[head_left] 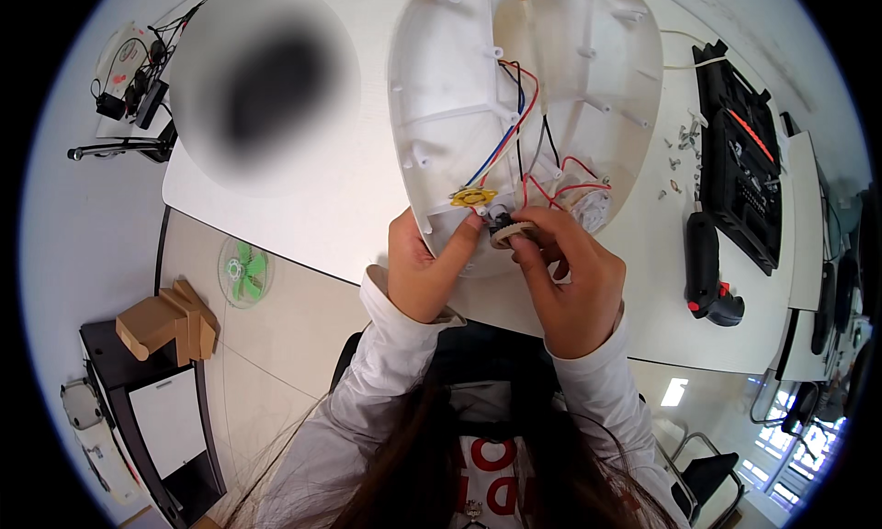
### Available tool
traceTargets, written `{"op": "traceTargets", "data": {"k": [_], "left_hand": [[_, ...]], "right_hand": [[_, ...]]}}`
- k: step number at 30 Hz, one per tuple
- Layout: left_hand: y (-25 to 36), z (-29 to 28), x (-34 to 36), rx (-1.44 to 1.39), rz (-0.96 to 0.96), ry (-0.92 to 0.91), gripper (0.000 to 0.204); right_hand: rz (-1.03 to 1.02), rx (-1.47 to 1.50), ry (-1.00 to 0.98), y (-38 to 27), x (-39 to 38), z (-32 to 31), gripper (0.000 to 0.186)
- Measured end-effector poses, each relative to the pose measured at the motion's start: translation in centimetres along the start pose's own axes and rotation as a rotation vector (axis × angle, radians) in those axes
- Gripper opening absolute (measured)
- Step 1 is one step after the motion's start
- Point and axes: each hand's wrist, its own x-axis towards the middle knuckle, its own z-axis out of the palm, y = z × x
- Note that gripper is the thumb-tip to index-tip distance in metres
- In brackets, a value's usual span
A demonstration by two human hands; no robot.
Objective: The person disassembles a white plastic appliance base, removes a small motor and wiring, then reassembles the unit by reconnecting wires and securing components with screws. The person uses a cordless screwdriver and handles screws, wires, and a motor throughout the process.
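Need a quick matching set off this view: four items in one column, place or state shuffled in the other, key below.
1. Toothed wheel
2. Yellow disc
3. Power screwdriver
4. Loose screws

A. Scattered to the left of the black toolbox
B. Inside the white shell, with wires running to it
C. Lying on the table, black with red parts
D. Pinched in the right grip

Pairs: 1-D, 2-B, 3-C, 4-A
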Motion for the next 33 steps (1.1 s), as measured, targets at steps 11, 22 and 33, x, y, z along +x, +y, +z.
{"op": "traceTargets", "data": {"k": [11,22,33], "left_hand": [[0.2,-0.1,0.1,0.058,-0.002,-0.044,0.023],[0.3,0.2,0.2,0.02,-0.09,-0.035,0.023],[0.6,-0.3,0.2,0.085,0.0,-0.135,0.035]], "right_hand": [[0.044,0.04,-0.019,0.1,-0.3,0.4,0.024],[0.049,0.047,0.02,0.5,-0.3,0.5,0.022],[0.073,-0.064,0.054,-0.9,-0.3,0.5,0.021]]}}
